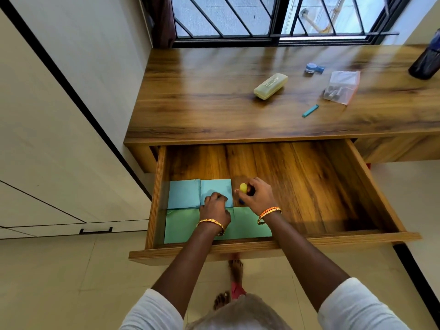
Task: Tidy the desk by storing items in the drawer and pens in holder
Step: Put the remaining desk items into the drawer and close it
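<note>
A small yellow item (pixel 243 188) is pinched by the right hand (pixel 256 196) for stowing in the open drawer (pixel 333 186) — blue pads (pixel 188 192) are steadied under the left hand (pixel 214 207), fingers curled.

Both bare arms reach forward and down from short white sleeves (pixel 152 313), converging toward the near left part of the open drawer. The left hand (pixel 215 207) lies palm down with its fingers bent at the knuckles, fingertips pressing on the surface beneath; a gold bangle (pixel 212 222) circles its wrist. The right hand (pixel 256 196) sits just beside it, to the right, fingers curled and pinching a small yellow rounded object (pixel 243 188). An orange and gold bangle (pixel 269 214) rings the right wrist.
</note>
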